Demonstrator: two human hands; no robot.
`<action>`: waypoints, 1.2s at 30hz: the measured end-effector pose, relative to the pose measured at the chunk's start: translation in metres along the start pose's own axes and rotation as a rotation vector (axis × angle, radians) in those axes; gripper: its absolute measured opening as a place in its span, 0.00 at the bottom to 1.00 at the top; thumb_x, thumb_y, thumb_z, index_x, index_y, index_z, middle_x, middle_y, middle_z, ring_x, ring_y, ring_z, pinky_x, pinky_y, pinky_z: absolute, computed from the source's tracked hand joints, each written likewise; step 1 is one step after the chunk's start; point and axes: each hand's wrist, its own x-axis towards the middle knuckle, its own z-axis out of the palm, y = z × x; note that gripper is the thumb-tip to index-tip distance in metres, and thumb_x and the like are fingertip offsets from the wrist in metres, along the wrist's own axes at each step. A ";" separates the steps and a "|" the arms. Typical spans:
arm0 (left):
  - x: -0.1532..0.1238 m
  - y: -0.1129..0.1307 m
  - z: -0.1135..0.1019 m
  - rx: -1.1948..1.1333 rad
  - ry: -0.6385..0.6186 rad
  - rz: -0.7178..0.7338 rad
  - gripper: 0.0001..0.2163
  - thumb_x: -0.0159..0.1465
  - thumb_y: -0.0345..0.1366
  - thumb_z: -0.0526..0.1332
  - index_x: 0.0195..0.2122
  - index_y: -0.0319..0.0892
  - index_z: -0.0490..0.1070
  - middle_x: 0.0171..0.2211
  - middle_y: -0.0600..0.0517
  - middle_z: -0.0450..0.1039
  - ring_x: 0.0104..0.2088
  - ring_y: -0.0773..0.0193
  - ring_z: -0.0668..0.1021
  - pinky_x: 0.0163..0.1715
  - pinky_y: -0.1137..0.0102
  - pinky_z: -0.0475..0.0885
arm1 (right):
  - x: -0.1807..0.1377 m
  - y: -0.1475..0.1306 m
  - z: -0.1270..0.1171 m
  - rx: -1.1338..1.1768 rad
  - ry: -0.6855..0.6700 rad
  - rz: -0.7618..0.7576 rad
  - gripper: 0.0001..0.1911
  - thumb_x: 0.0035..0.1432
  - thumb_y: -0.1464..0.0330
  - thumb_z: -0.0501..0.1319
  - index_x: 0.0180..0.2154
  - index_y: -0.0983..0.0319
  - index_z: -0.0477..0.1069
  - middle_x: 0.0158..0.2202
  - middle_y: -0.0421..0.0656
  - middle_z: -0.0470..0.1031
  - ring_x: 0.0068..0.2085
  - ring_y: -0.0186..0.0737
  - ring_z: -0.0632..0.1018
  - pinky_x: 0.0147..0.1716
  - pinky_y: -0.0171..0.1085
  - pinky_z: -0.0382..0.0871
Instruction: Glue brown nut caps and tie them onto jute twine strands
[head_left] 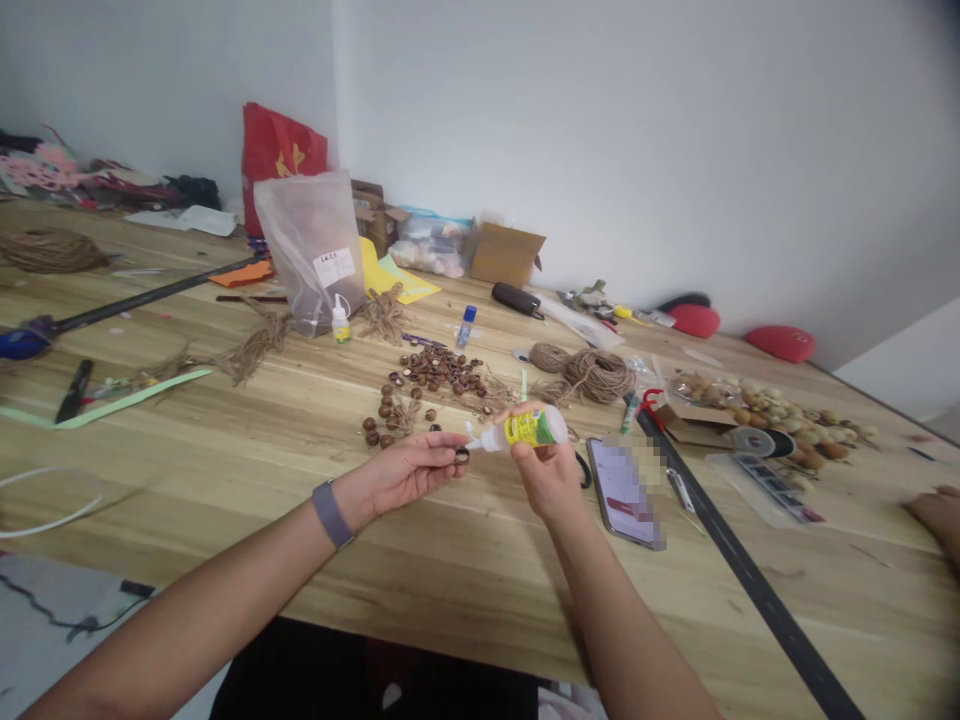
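Between its fingertips my left hand (409,472) pinches a brown nut shell half (462,456), its pale inside facing up. My right hand (547,465) is wrapped round a glue bottle (529,428) with a yellow-green label. The bottle is tipped to the left, and its white nozzle is at the shell's rim; whether glue is coming out I cannot tell. Just beyond my hands lies a pile of brown shell pieces (439,368). Several whole round nuts (386,408) sit in front of that pile, to the left.
A phone (624,495) lies right of my right hand, near a long black strip (739,560). Twine coils (598,374), a glue stick (466,327) and a small glue bottle (341,320) stand farther back. Another person's hand (937,515) rests at the right edge.
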 end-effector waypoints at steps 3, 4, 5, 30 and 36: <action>0.001 0.000 0.000 0.008 0.006 0.006 0.09 0.59 0.16 0.59 0.38 0.31 0.72 0.29 0.46 0.78 0.27 0.69 0.82 0.29 0.82 0.76 | 0.000 0.001 -0.001 0.010 0.005 0.004 0.21 0.52 0.52 0.65 0.42 0.56 0.65 0.37 0.43 0.73 0.38 0.42 0.74 0.37 0.39 0.68; 0.001 -0.001 -0.001 0.010 0.005 0.012 0.09 0.59 0.16 0.59 0.37 0.31 0.73 0.28 0.46 0.78 0.27 0.68 0.82 0.30 0.81 0.76 | 0.000 0.001 -0.001 0.009 0.002 0.009 0.21 0.51 0.52 0.65 0.42 0.56 0.64 0.36 0.42 0.73 0.38 0.42 0.74 0.38 0.39 0.68; 0.002 -0.001 -0.001 0.011 0.001 0.018 0.08 0.59 0.16 0.59 0.37 0.30 0.73 0.28 0.46 0.78 0.28 0.68 0.82 0.31 0.81 0.76 | 0.001 0.001 -0.001 0.007 0.000 0.014 0.21 0.51 0.52 0.65 0.42 0.56 0.64 0.36 0.42 0.73 0.38 0.42 0.74 0.38 0.40 0.68; 0.005 -0.003 -0.004 -0.015 0.005 0.035 0.06 0.62 0.19 0.58 0.35 0.32 0.73 0.28 0.47 0.78 0.29 0.68 0.82 0.32 0.81 0.77 | 0.001 0.000 0.003 0.011 0.013 0.006 0.23 0.50 0.51 0.66 0.41 0.57 0.65 0.38 0.43 0.74 0.39 0.41 0.75 0.40 0.40 0.68; 0.006 -0.003 -0.004 -0.016 -0.021 0.031 0.06 0.63 0.20 0.57 0.33 0.31 0.73 0.28 0.45 0.78 0.26 0.68 0.82 0.30 0.81 0.77 | 0.000 0.000 0.002 0.031 -0.004 -0.008 0.21 0.51 0.53 0.66 0.42 0.56 0.65 0.37 0.42 0.74 0.39 0.40 0.75 0.40 0.38 0.68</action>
